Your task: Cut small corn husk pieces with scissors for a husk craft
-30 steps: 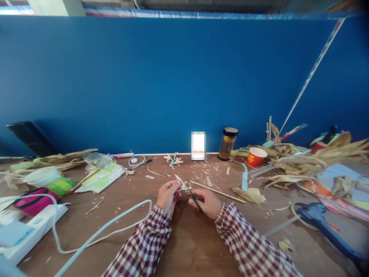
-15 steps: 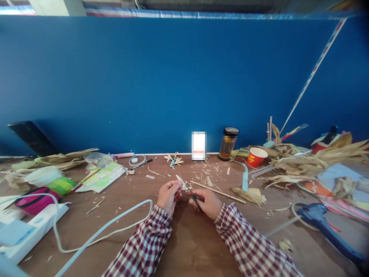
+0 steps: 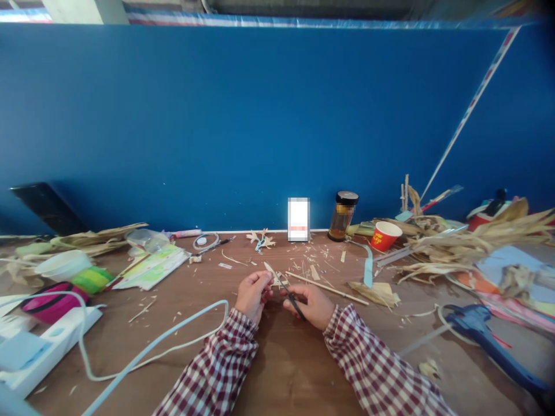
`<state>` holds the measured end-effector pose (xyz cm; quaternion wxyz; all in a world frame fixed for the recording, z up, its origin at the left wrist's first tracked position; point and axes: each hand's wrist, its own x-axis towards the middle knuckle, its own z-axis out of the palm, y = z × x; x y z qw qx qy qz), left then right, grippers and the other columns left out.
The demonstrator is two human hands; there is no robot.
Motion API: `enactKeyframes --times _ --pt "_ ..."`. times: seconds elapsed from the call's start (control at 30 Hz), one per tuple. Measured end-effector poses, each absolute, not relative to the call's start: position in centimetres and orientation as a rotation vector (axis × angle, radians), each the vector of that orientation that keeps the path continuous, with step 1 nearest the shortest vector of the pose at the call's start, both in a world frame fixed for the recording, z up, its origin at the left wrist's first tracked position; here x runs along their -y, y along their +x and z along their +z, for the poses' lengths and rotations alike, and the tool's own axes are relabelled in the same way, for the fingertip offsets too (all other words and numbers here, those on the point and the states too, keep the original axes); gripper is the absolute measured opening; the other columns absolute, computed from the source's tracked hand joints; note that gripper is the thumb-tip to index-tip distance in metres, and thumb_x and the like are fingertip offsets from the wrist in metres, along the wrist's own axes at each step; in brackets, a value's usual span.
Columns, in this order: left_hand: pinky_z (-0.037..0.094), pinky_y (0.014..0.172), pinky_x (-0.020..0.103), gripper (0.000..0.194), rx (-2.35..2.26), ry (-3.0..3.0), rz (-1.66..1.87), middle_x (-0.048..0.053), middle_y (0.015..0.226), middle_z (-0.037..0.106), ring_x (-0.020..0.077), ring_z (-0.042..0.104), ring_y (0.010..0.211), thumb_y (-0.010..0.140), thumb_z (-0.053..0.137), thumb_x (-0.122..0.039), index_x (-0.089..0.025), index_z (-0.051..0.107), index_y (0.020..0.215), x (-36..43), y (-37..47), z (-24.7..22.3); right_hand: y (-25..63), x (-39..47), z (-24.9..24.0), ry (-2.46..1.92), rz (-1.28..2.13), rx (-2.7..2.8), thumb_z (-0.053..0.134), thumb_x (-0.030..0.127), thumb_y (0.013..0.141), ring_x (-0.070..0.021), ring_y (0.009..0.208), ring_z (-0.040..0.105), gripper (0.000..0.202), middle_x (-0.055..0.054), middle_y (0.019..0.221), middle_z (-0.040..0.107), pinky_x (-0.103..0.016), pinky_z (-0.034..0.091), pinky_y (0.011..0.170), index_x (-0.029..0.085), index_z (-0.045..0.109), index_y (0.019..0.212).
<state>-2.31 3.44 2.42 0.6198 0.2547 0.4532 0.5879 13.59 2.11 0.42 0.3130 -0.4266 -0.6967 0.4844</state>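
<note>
Near the middle of the brown table (image 3: pixel 286 370), my left hand (image 3: pixel 254 294) pinches a small pale piece of dried husk (image 3: pixel 270 269) between thumb and fingers. My right hand (image 3: pixel 313 303) is closed on a dark pair of scissors (image 3: pixel 295 305), whose blades point up and left toward the husk piece. The two hands are close together but apart. Beyond them lie husk scraps, a thin pale stick (image 3: pixel 327 287) and a small husk figure with light blue parts (image 3: pixel 261 239).
A blue glue gun (image 3: pixel 489 332) and heaped dried husks (image 3: pixel 455 245) lie at the right, with a red cup (image 3: pixel 385 236) and a dark-lidded jar (image 3: pixel 341 216) behind. White cables and a power strip (image 3: pixel 56 346) are at the left. A blue partition (image 3: pixel 243 127) stands behind.
</note>
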Motion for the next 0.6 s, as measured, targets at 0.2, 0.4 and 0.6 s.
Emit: enactKeyframes --times 0.2,0.4,0.6 --pt "0.04 0.038 0.012 0.023 -1.033 0.598 1.349 -0.002 0.053 0.054 0.0023 0.044 0.041 0.054 0.075 -0.026 -0.01 0.061 0.064 -3.45 -2.27 2.52 13.55 -2.2 0.2 -1.138 1.267 1.815 0.057 0.04 0.075 -0.0106 0.05 0.049 0.037 0.002 0.056 0.053 -0.022 0.039 0.048 0.018 0.061 0.104" --pt "0.04 0.038 0.013 0.022 -1.059 0.586 1.373 -0.003 0.053 0.055 0.0028 0.044 0.042 0.055 0.074 -0.026 -0.011 0.061 0.065 -3.47 -2.37 2.57 13.43 -2.09 0.61 -1.131 1.31 1.768 0.058 0.038 0.074 -0.0101 0.05 0.048 0.035 0.003 0.055 0.052 -0.022 0.04 0.05 0.018 0.061 0.103" --pt "0.039 0.038 0.014 0.022 -1.081 0.552 1.4 -0.003 0.053 0.055 0.0033 0.044 0.041 0.054 0.074 -0.024 -0.011 0.061 0.066 -3.48 -2.39 2.78 13.53 -2.0 0.6 -1.135 1.249 1.833 0.057 0.038 0.076 -0.0102 0.05 0.047 0.035 0.002 0.056 0.053 -0.021 0.038 0.047 0.017 0.061 0.104"
